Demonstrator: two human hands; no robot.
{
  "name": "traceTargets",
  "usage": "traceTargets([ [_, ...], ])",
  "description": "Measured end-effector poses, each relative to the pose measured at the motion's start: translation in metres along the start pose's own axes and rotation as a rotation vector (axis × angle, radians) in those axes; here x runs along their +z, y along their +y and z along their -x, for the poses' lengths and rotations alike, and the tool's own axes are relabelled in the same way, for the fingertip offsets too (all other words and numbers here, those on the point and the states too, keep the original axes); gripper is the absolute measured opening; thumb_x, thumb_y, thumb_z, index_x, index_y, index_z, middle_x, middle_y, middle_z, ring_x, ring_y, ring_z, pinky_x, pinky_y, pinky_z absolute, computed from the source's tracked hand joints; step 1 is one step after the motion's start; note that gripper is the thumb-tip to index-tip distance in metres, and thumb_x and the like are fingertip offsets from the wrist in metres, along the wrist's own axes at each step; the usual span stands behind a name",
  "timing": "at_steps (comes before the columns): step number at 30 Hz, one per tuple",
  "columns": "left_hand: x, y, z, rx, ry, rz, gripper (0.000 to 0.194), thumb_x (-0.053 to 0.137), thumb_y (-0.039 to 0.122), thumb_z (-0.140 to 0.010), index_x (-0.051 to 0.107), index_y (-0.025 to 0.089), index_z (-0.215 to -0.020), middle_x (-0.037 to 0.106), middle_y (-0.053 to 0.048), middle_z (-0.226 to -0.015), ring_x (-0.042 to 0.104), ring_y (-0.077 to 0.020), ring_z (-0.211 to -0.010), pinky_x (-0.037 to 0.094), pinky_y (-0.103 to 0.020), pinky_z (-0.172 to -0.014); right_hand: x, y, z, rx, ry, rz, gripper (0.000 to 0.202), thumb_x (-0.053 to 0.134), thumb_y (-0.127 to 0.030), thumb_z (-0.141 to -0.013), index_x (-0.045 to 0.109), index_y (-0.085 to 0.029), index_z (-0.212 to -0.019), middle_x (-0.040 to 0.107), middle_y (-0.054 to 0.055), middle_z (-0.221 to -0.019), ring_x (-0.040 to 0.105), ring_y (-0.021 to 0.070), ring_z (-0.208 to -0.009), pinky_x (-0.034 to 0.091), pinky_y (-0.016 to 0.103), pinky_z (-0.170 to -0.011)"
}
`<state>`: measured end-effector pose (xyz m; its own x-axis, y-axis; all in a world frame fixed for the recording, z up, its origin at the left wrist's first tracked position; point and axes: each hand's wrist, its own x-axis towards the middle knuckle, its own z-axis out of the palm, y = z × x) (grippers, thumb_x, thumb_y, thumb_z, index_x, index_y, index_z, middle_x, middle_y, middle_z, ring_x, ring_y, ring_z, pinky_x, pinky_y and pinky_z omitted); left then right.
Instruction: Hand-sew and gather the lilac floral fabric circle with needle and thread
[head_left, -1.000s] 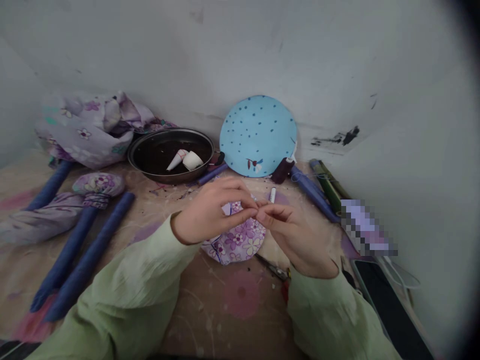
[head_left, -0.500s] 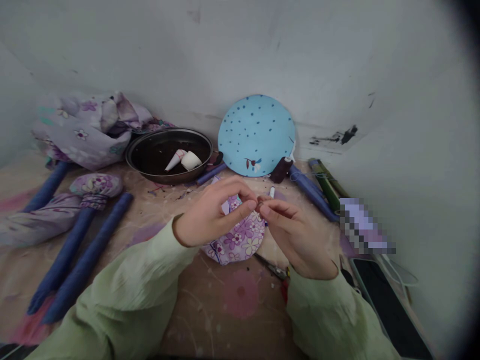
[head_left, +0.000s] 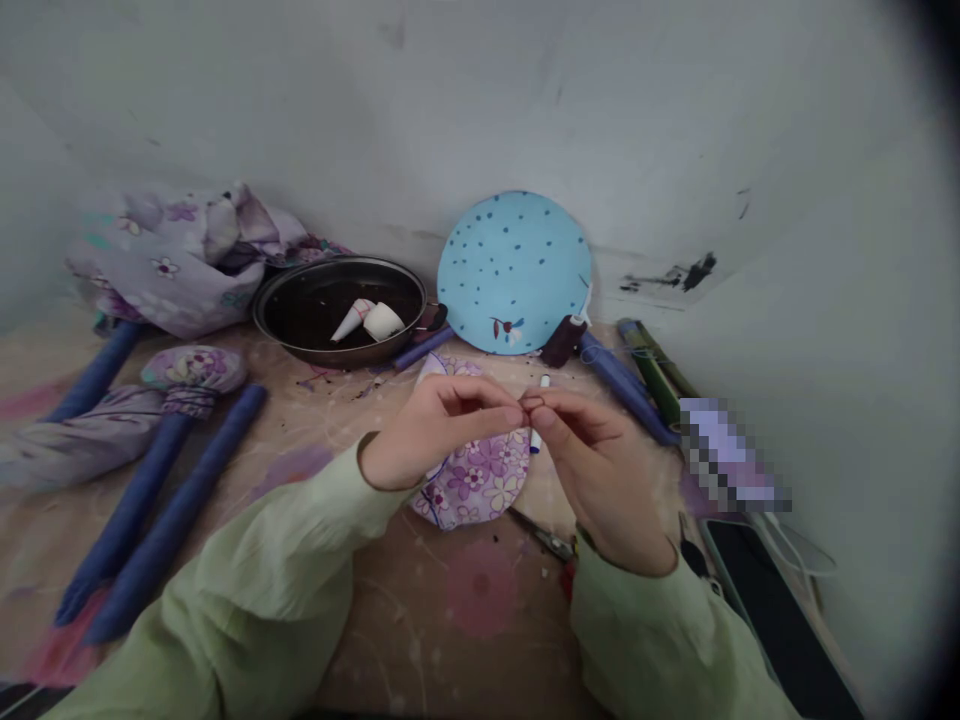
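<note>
Both of my hands meet fingertip to fingertip over the table. My left hand (head_left: 450, 420) is closed in a pinch, thumb against fingers, on one end of a thin dark thread (head_left: 535, 402). Pinched too, my right hand (head_left: 592, 455) holds the same thread, which makes a small loop at its fingertips. Beneath the hands lies a purple flowered cloth piece (head_left: 480, 480) with a dark blue edge line, partly hidden by my left hand. A white marker with a blue end (head_left: 535, 440) lies just behind the fingertips.
Pliers (head_left: 547, 535) and a phone (head_left: 780, 610) lie near my right arm. Behind stand a dark pan (head_left: 300, 345), a blue dotted disc (head_left: 517, 260) and a dark thread spool (head_left: 564, 342). Blue wrapped rods (head_left: 180, 510) and bundled flowered cloth (head_left: 180, 270) are on the left.
Both hands have come slightly lower, and the left has shifted a little right. The loop of thread at the fingertips and the marker show more clearly. The cloth stays put.
</note>
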<state>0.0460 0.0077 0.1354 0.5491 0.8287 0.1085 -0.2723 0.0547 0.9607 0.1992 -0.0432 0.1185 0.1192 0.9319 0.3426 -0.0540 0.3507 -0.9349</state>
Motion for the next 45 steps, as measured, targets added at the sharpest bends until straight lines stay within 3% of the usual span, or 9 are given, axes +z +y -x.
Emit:
traceTargets([
  [7, -0.004, 0.01, 0.001, -0.247, -0.021, 0.077, 0.018, 0.077, 0.027, -0.059, 0.068, 0.011, -0.06, 0.057, 0.001, -0.055, 0.042, -0.0053, -0.051, 0.031, -0.02, -0.049, 0.004, -0.006, 0.008, -0.363, 0.004, 0.495, 0.021, 0.058, -0.009, -0.084, 0.067, -0.026, -0.092, 0.07, -0.003, -0.089, 0.064, 0.0118, -0.085, 0.052, 0.025, -0.078],
  [17, -0.002, 0.009, 0.001, -0.178, -0.013, -0.001, 0.019, 0.078, 0.027, -0.059, 0.067, 0.012, -0.059, 0.057, 0.002, -0.055, 0.042, -0.0052, -0.052, 0.032, -0.02, -0.05, 0.001, -0.004, 0.01, -0.552, -0.003, 0.703, 0.026, 0.054, -0.004, -0.084, 0.065, -0.024, -0.097, 0.068, 0.001, -0.096, 0.063, 0.0141, -0.088, 0.052, 0.028, -0.079],
  [22, -0.001, 0.007, 0.002, -0.006, -0.04, -0.095, 0.011, 0.072, 0.021, -0.066, 0.065, 0.013, -0.064, 0.059, 0.0, -0.063, 0.049, -0.0077, -0.058, 0.039, -0.021, -0.055, 0.002, -0.009, 0.009, -0.461, 0.024, 0.625, 0.02, 0.061, -0.006, -0.081, 0.066, -0.024, -0.09, 0.069, -0.003, -0.089, 0.063, 0.0106, -0.083, 0.051, 0.023, -0.077],
  [28, -0.003, 0.009, 0.006, 0.328, -0.009, -0.46, 0.005, 0.068, 0.016, -0.071, 0.066, 0.013, -0.069, 0.06, -0.003, -0.069, 0.053, -0.0117, -0.067, 0.042, -0.026, -0.063, 0.003, -0.017, 0.007, -0.269, 0.028, 0.531, 0.01, 0.066, -0.013, -0.079, 0.068, -0.023, -0.081, 0.07, -0.005, -0.076, 0.064, 0.0087, -0.069, 0.051, 0.019, -0.063],
  [32, -0.005, 0.009, 0.006, 0.363, -0.038, -0.498, 0.003, 0.065, 0.015, -0.073, 0.067, 0.014, -0.074, 0.062, -0.004, -0.073, 0.055, -0.013, -0.069, 0.044, -0.027, -0.065, 0.004, -0.023, 0.005, -0.185, 0.065, 0.458, 0.01, 0.067, -0.012, -0.074, 0.07, -0.022, -0.075, 0.071, -0.004, -0.07, 0.065, 0.0088, -0.062, 0.052, 0.017, -0.055],
  [37, -0.005, 0.009, 0.005, 0.406, -0.054, -0.495, 0.013, 0.062, 0.007, -0.071, 0.068, 0.015, -0.079, 0.063, -0.004, -0.076, 0.055, -0.013, -0.071, 0.045, -0.027, -0.066, 0.004, -0.025, 0.003, -0.063, 0.098, 0.319, 0.009, 0.07, -0.013, -0.071, 0.072, -0.021, -0.073, 0.073, -0.003, -0.069, 0.067, 0.0112, -0.061, 0.057, 0.019, -0.056],
  [45, -0.003, 0.008, 0.004, 0.407, -0.031, -0.528, 0.006, 0.069, 0.019, -0.074, 0.069, 0.018, -0.079, 0.066, -0.005, -0.078, 0.059, -0.0142, -0.074, 0.047, -0.028, -0.07, 0.002, -0.022, 0.004, -0.084, 0.107, 0.281, 0.014, 0.07, -0.011, -0.069, 0.073, -0.023, -0.074, 0.073, -0.003, -0.069, 0.068, 0.0124, -0.06, 0.058, 0.02, -0.054],
])
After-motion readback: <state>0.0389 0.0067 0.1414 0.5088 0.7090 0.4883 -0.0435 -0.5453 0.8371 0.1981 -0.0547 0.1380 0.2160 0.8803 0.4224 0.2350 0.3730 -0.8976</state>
